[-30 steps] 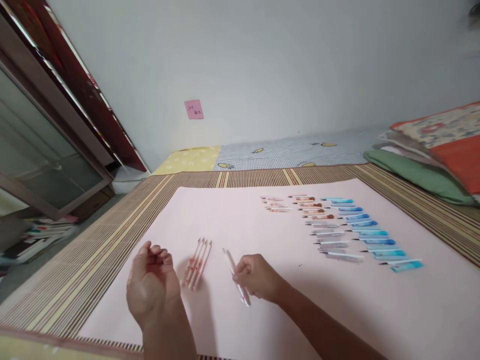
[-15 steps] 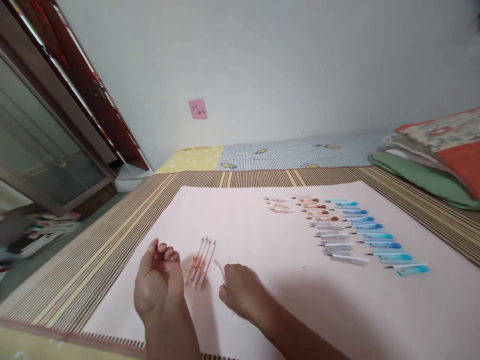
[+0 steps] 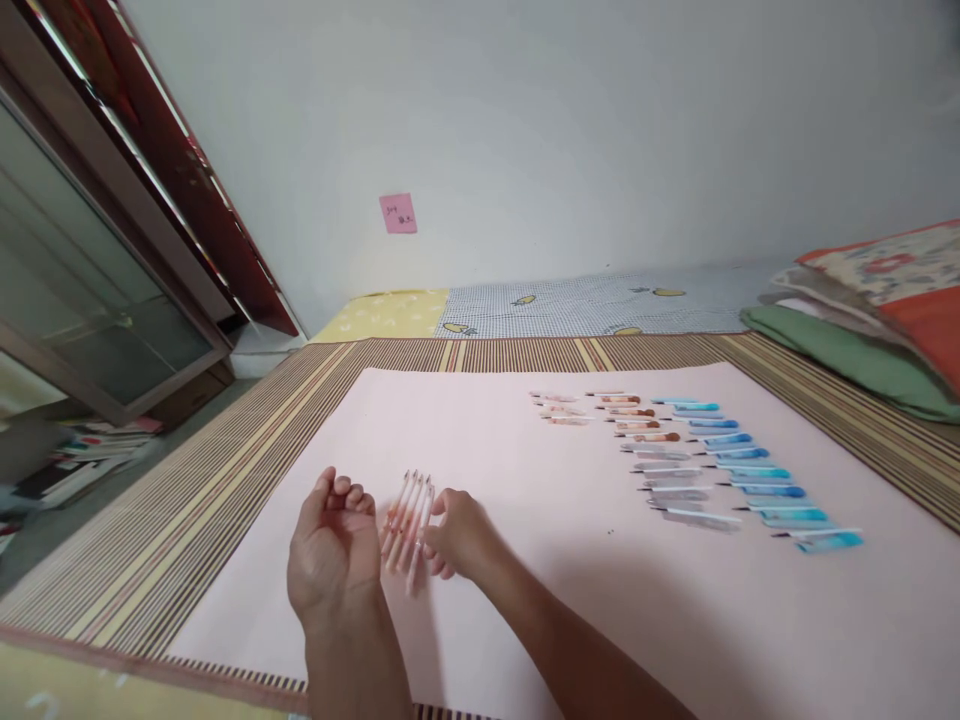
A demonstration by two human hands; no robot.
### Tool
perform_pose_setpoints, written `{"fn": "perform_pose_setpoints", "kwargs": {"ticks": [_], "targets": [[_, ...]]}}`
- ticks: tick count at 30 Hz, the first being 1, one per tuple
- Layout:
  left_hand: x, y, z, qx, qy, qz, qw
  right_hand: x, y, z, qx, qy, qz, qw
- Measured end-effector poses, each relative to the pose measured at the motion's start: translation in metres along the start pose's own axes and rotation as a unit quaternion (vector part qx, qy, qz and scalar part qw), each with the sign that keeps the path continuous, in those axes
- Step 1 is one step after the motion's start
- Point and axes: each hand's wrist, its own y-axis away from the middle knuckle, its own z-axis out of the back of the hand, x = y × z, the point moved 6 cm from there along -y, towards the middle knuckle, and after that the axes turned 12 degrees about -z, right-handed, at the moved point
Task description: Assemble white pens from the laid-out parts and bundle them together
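My left hand (image 3: pixel 335 545) rests palm up on the pink sheet (image 3: pixel 480 430), fingers loosely curled, with nothing visible in it. Just to its right lies a row of several slim pens (image 3: pixel 400 525) with pink and orange patterned barrels, side by side, tips pointing away from me. My right hand (image 3: pixel 461 535) pinches another pink pen (image 3: pixel 420 550) by its right side, lined up against the row's right end. Part of that pen is hidden by my fingertips.
Uncapped pens with caps beside them lie at the right in groups: blue (image 3: pixel 750 470), grey (image 3: pixel 671 475), brown (image 3: pixel 637 420) and pale pink (image 3: pixel 562 408). A striped mat (image 3: pixel 247 460) lies under the sheet. Folded cloths and cushions (image 3: pixel 862 350) are stacked at far right.
My right hand has moved left and slightly away from me, bringing the pink pen from apart to alongside the row. The left hand appears a little further right.
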Motion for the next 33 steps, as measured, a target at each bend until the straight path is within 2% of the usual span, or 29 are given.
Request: {"fn": "perform_pose_setpoints", "kwargs": {"ticks": [4, 8, 12, 17, 26, 30, 33], "targets": [[0.005, 0.000, 0.000, 0.002, 0.009, 0.016, 1.000, 0.009, 0.004, 0.013, -0.064, 0.030, 0.039, 0.997], [0.003, -0.001, 0.002, -0.006, 0.013, 0.018, 1.000, 0.022, 0.026, 0.021, -0.133, 0.139, 0.134, 0.972], [0.002, -0.001, 0.002, -0.013, 0.015, 0.018, 1.000, 0.016, 0.051, 0.002, -0.111, 0.268, 0.181, 0.940], [0.006, -0.001, 0.002, -0.006, 0.013, 0.028, 1.000, 0.009, 0.062, -0.009, -0.149, 0.347, 0.203, 0.904], [0.008, -0.001, 0.003, -0.004, 0.014, 0.031, 0.999, 0.014, 0.050, 0.014, -0.145, 0.321, 0.210, 0.912], [0.009, -0.001, 0.003, -0.005, 0.014, 0.037, 0.999, 0.020, 0.042, 0.012, -0.119, 0.343, 0.234, 0.902], [0.009, -0.002, 0.003, 0.000, 0.016, 0.038, 0.999, 0.025, 0.040, 0.008, -0.123, 0.352, 0.238, 0.897]]}}
